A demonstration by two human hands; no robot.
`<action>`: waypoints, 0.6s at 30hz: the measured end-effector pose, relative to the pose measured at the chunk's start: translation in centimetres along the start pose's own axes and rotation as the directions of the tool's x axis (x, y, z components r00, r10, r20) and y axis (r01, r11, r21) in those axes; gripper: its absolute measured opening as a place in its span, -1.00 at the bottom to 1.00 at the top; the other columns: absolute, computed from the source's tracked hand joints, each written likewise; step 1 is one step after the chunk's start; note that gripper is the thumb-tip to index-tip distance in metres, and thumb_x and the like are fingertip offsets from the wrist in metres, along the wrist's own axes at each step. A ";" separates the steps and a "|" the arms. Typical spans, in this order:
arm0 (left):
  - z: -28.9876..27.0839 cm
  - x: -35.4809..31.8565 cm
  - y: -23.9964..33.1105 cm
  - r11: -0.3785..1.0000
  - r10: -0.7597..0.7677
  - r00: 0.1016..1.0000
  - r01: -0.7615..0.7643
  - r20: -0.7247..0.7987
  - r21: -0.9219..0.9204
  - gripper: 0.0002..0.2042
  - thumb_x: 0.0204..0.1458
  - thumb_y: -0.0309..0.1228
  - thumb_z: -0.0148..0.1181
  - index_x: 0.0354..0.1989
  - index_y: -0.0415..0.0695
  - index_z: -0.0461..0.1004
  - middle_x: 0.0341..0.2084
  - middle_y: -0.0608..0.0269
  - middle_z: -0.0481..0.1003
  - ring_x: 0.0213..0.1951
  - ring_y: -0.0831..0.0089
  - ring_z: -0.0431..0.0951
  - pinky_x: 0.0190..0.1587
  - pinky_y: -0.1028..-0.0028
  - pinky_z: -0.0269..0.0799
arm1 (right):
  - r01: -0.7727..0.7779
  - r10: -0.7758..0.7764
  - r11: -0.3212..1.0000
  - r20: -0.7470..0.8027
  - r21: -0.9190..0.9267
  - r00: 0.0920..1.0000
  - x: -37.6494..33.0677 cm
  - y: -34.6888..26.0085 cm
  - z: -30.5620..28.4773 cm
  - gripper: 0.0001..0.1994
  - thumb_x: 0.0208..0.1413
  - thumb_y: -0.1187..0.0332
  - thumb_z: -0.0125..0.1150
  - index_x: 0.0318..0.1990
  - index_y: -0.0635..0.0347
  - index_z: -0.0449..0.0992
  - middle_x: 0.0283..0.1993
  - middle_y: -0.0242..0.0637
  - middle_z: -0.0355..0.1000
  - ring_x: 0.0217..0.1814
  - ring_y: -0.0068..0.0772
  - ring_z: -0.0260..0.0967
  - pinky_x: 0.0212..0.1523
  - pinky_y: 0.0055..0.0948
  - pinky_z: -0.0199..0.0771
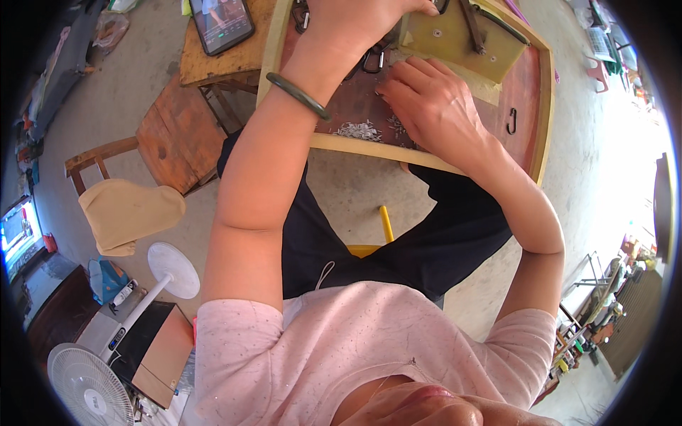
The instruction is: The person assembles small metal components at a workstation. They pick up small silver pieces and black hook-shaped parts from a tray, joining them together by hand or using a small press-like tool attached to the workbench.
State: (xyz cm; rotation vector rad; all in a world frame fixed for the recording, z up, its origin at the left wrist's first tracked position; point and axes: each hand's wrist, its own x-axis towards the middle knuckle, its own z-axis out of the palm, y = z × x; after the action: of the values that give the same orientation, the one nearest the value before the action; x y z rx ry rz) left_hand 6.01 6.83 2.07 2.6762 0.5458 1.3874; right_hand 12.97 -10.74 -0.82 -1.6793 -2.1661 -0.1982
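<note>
from the head view, the left hand (355, 25), a dark green bangle (298, 96) on its wrist, presses down curled on the yellowish block (455, 39) at the far end of the wooden-rimmed tray (543, 106); its grip cannot be told. the right hand (430, 103) lies loosely curled, fingertips pinching among small metal pieces (359, 130) on the tray's dark red floor, beside the block.
</note>
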 end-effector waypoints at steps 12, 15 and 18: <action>-0.5 0.1 0.2 1.000 -0.025 0.999 0.025 0.046 -0.003 -0.41 -0.38 -0.04 0.65 -0.26 -0.14 0.49 -0.33 0.14 0.49 -0.09 0.18 0.46 0.20 0.14 0.16 | 0.109 -0.102 0.991 0.094 -0.074 0.990 1.0 0.3 -0.5 -0.89 -0.15 0.43 0.29 -0.40 0.15 0.55 -0.26 -0.32 0.49 -0.19 -0.31 0.48 -0.14 -0.33 0.48; -0.5 -0.1 0.0 1.000 -0.014 1.000 0.014 0.016 -0.016 -0.42 -0.37 -0.06 0.65 -0.26 -0.14 0.49 -0.33 0.14 0.50 -0.09 0.18 0.46 0.19 0.16 0.16 | -0.088 0.129 0.981 -0.238 0.174 0.963 1.8 2.1 -3.0 -0.91 0.04 0.46 0.27 -0.29 0.15 0.62 -0.28 -0.32 0.57 -0.29 -0.30 0.54 -0.23 -0.32 0.50; -0.5 0.0 0.2 0.999 -0.030 0.999 0.031 0.041 -0.023 -0.43 -0.37 -0.09 0.65 -0.26 -0.13 0.48 -0.32 0.15 0.51 -0.08 0.19 0.47 0.18 0.15 0.17 | -0.383 0.441 0.893 -0.285 0.238 0.851 2.1 5.0 -5.2 -0.82 0.25 0.39 0.26 -0.06 0.27 0.58 -0.21 -0.25 0.61 -0.14 -0.47 0.54 0.00 -0.40 0.50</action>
State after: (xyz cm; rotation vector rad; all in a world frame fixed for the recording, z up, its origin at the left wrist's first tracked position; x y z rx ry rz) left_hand 5.67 6.62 2.39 2.6594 0.5602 1.3204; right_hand 18.47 -9.23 4.13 -1.8137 -1.4911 -0.1524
